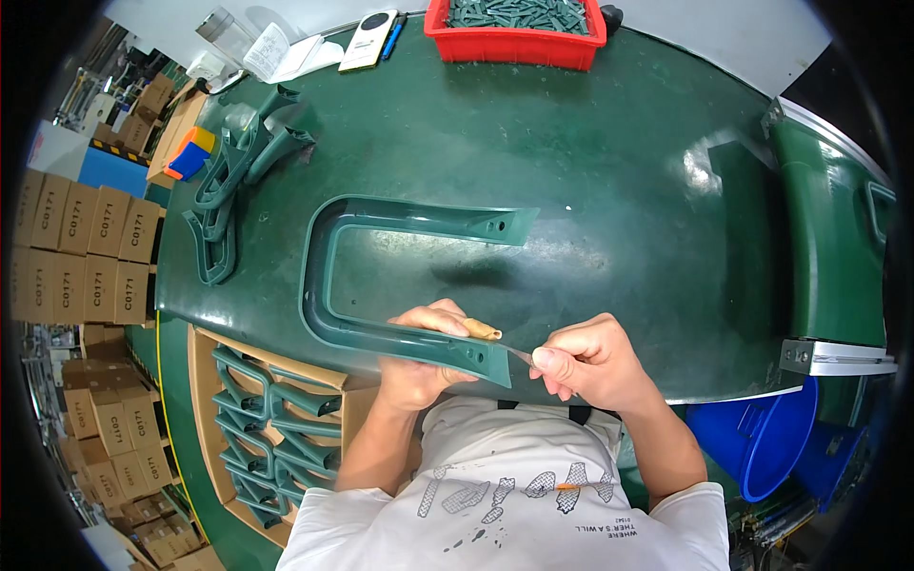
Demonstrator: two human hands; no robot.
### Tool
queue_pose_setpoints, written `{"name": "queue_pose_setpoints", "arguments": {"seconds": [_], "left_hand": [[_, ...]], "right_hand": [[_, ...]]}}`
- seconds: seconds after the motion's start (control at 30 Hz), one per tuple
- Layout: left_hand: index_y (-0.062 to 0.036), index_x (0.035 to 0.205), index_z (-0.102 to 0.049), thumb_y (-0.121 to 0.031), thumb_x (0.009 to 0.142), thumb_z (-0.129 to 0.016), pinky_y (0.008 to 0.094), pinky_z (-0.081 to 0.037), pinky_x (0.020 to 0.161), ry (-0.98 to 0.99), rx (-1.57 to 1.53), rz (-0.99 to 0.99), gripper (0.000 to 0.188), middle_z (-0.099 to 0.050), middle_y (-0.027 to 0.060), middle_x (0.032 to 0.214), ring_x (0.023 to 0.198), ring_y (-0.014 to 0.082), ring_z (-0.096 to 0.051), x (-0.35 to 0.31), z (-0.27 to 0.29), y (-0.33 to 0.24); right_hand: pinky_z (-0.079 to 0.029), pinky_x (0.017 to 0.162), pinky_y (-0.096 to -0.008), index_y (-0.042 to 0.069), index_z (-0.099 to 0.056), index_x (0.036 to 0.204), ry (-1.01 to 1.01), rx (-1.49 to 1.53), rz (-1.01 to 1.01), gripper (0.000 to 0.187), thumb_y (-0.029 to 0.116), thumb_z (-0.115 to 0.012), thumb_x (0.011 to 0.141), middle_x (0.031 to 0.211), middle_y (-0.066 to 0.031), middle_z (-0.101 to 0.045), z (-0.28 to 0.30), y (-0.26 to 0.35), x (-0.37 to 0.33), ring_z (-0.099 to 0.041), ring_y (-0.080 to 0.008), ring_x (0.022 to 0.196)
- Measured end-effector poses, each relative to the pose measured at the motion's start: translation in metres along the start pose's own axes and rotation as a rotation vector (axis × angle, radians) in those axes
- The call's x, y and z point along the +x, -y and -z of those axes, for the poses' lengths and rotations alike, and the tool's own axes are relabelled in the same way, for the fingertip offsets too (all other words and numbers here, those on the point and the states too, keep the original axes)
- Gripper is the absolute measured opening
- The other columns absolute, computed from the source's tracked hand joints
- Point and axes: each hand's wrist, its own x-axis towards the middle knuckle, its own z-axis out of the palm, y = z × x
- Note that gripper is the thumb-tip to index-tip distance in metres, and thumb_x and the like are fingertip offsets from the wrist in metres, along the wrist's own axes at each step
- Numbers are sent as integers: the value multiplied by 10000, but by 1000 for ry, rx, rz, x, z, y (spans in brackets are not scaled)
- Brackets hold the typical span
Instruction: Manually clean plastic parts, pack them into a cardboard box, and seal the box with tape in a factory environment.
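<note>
A dark green U-shaped plastic part (319,257) lies over the table with its open end toward the right. My left hand (411,383) is wrapped round its near arm, fingers on the far side, and one fingertip wears a tan finger cot (482,329). Pinched in my right hand (595,362) is a thin, narrow blade (519,354). Its tip reaches the edge of the near arm's end, close to the covered fingertip. How the blade's handle looks is hidden by my fingers. A hole shows near the tip of each arm of the part.
Several similar green parts (233,167) lie at the far left. A red bin (519,48) of small green pieces stands at the back. An open carton (205,381) of green parts is at the near left, blue buckets (752,438) at the near right, a metal-edged green conveyor (828,228) at the right.
</note>
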Motion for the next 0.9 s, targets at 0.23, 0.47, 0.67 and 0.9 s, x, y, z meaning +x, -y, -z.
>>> {"name": "queue_pose_setpoints", "arguments": {"seconds": [0.23,0.47,0.67,0.9], "left_hand": [[-23,944,-565,-118,653,-826,298,-497,655,-37,-24,18,402,-662,175,862,776,201,-619,-3,3,4],[-28,945,-556,-176,629,-856,340,-529,717,-177,-68,130,460,-624,119,796,743,193,-593,1,-5,-1],[-30,949,-552,-165,652,-844,294,-503,668,-104,-136,103,438,-641,144,827,779,218,-596,-14,-6,-3],[-31,946,-558,-174,660,-839,279,-497,651,-51,-145,95,426,-643,136,819,777,215,-601,-14,-15,-6]], "right_hand": [[-385,427,-268,-2,-611,624,63,-100,154,324,209,-634,869,507,-59,-545,-4,-4,2,-513,-124,442],[-410,473,-297,1,-637,691,225,-413,385,171,113,-664,816,569,-95,-547,-17,-12,-5,-527,-189,479],[-438,538,-251,4,-695,871,-363,-282,492,123,99,-700,794,736,-68,-613,18,4,9,-577,-132,623],[-420,493,-274,-4,-688,835,-669,-550,530,142,125,-716,782,634,-86,-595,10,-4,21,-548,-170,532]]}}
